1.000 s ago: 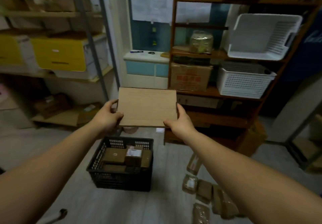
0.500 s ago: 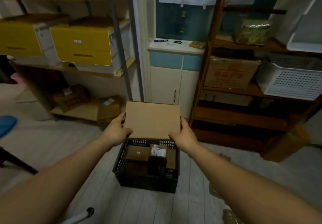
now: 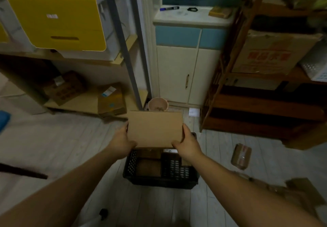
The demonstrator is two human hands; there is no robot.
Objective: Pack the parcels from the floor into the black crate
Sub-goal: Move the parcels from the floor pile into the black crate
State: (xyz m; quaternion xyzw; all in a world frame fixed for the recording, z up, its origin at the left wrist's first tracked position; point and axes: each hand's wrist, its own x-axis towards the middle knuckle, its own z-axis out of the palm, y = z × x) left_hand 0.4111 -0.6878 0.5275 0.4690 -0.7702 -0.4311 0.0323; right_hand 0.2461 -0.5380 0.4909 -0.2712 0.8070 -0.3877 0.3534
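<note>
Pale plank floor under wooden shelves and black crate.

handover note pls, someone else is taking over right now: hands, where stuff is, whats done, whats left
Left hand: grips the left edge of the flat cardboard parcel.
Right hand: grips its right edge.
The parcel is held in the air above the black crate, not yet in it.
Done: a few brown parcels lie in the crate.
Left: lower this one in, then fetch the taped parcel on the floor to the right and the blurred ones nearer the right arm.
</note>
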